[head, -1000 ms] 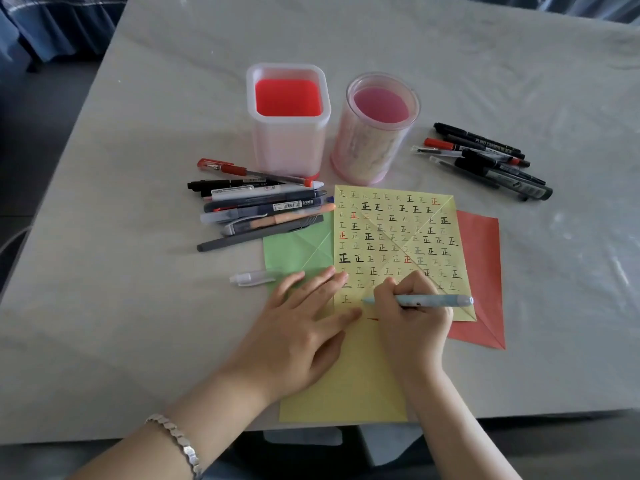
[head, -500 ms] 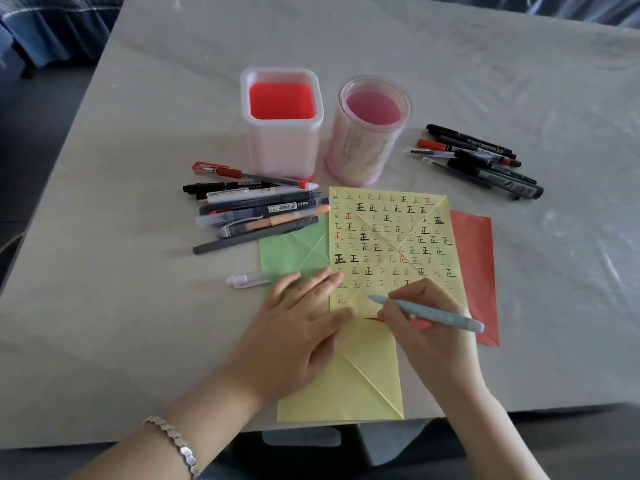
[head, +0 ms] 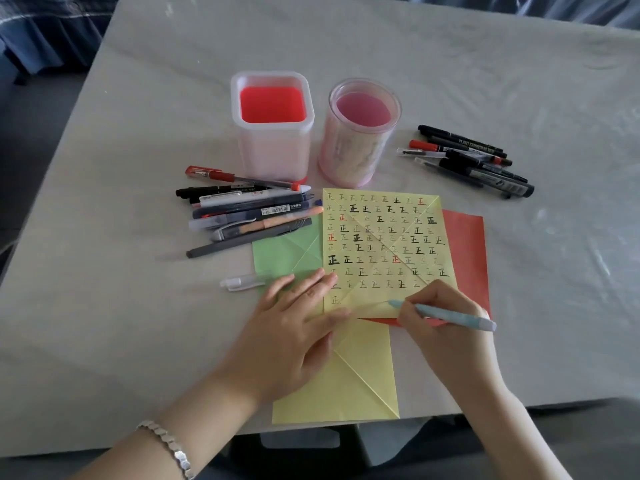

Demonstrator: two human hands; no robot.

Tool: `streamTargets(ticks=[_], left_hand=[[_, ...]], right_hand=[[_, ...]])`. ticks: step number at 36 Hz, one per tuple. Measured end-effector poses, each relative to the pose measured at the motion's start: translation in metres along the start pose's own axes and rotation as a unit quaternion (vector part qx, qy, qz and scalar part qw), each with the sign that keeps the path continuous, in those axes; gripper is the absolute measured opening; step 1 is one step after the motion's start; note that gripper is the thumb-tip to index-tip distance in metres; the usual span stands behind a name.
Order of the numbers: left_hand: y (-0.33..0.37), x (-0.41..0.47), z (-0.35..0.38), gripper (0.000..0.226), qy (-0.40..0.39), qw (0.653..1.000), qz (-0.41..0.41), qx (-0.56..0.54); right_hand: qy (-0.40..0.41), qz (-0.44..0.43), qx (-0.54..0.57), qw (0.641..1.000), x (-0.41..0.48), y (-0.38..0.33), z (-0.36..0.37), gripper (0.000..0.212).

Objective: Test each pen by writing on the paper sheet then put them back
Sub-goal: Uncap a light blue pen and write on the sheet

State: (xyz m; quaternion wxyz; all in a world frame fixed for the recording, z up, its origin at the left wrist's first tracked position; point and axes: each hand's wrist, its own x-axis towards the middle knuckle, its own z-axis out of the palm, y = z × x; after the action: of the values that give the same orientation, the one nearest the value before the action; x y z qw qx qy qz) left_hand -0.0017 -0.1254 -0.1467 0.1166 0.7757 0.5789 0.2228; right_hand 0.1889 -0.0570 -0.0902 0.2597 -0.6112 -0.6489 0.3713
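A yellow paper sheet point(head: 381, 237) covered with rows of written marks lies in front of me. My right hand point(head: 446, 327) grips a light blue pen point(head: 450, 315), its tip near the sheet's lower edge. My left hand point(head: 291, 327) lies flat with fingers spread on the sheet's lower left corner. A white pen cap point(head: 242, 282) rests left of that hand. One pile of pens point(head: 249, 213) lies left of the sheet, another pile of dark markers point(head: 474, 157) at the right.
Two holders stand behind the sheet: a square one with a red bottom point(head: 273, 126) and a round pink one point(head: 360, 133). Green paper point(head: 287, 252), red paper point(head: 467, 251) and a second yellow sheet point(head: 353, 386) lie under the written sheet. The table edge point(head: 519, 403) runs close to me.
My right hand has slid to the right and down with the blue pen, so the tip now sits farther right along the bottom row. My left hand has stayed flat on the sheet.
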Motion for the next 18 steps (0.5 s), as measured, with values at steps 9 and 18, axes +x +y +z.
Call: streamTargets(ticks=[9, 18], left_hand=[[0.000, 0.000, 0.000, 0.030, -0.012, 1.000, -0.010, -0.011], [0.001, -0.001, -0.006, 0.033, 0.027, 0.999, -0.026, 0.005]], right_hand=[[0.019, 0.030, 0.030, 0.999, 0.001, 0.009, -0.009, 0.021], [0.072, -0.005, 0.107, 0.992, 0.000, 0.001, -0.005, 0.021]])
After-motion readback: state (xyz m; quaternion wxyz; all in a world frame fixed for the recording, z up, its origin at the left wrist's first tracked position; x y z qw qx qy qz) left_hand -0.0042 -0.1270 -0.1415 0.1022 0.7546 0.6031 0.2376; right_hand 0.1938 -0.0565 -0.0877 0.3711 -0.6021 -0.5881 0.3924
